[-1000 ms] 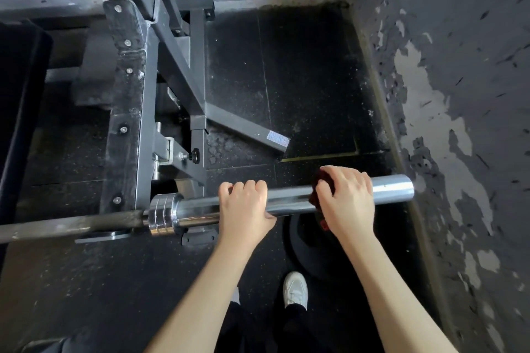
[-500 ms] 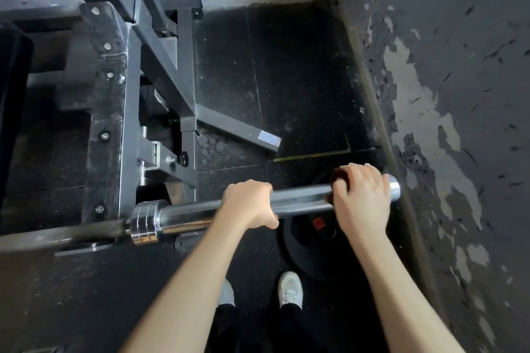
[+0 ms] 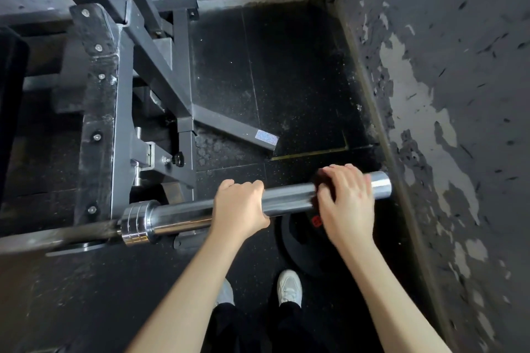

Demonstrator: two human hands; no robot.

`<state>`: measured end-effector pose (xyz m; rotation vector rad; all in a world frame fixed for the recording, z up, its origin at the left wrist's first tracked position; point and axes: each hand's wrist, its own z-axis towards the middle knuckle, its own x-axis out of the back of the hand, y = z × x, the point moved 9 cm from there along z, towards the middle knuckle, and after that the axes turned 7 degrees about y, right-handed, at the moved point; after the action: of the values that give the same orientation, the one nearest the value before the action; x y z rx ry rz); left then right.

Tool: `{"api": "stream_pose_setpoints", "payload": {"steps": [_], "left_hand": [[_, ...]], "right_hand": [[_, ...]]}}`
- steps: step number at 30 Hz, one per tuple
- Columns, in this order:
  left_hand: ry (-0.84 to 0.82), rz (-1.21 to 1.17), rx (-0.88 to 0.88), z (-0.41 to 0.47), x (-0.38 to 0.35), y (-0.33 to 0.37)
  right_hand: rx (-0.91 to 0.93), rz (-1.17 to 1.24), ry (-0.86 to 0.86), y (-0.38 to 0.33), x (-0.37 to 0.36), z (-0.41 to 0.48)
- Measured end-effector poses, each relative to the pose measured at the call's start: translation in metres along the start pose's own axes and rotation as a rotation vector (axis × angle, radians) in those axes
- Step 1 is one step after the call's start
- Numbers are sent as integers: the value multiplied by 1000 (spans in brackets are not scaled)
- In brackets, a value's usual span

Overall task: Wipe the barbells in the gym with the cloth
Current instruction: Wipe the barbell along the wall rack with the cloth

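Observation:
A chrome barbell sleeve (image 3: 289, 198) runs left to right across the middle of the view, ending in a bare tip at the right. My left hand (image 3: 239, 206) grips the sleeve near its middle. My right hand (image 3: 345, 200) is wrapped over the sleeve close to the tip, holding a dark cloth (image 3: 321, 185) against the metal. Only a small dark edge of the cloth shows beside my fingers. The thinner bar shaft (image 3: 54, 236) continues left past the collar (image 3: 137, 222).
A black steel rack (image 3: 99, 129) stands at the left and carries the bar. A black weight plate (image 3: 298, 241) lies on the rubber floor under my right hand. A peeling grey wall (image 3: 447, 123) is close on the right. My white shoes (image 3: 289, 286) stand below.
My right hand slid with the cloth out toward the sleeve's tip, then back inward a little, baring more of the tip. My left hand kept its grip.

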<state>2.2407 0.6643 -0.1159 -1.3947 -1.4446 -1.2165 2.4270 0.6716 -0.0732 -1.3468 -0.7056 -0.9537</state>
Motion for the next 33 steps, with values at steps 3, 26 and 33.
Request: {"api": "stream_pose_setpoints", "payload": {"steps": [3,26,33], "left_hand": [[24,29,18,-3,1,1],[-314,-110,-43,22,-10,34],[-12,-41,-30,12,0,37]], "right_hand": [[236,66,-130,-7,2,-15],[19,-81,-77,75,28,37],[226,-45,-17,16,18,-2]]}}
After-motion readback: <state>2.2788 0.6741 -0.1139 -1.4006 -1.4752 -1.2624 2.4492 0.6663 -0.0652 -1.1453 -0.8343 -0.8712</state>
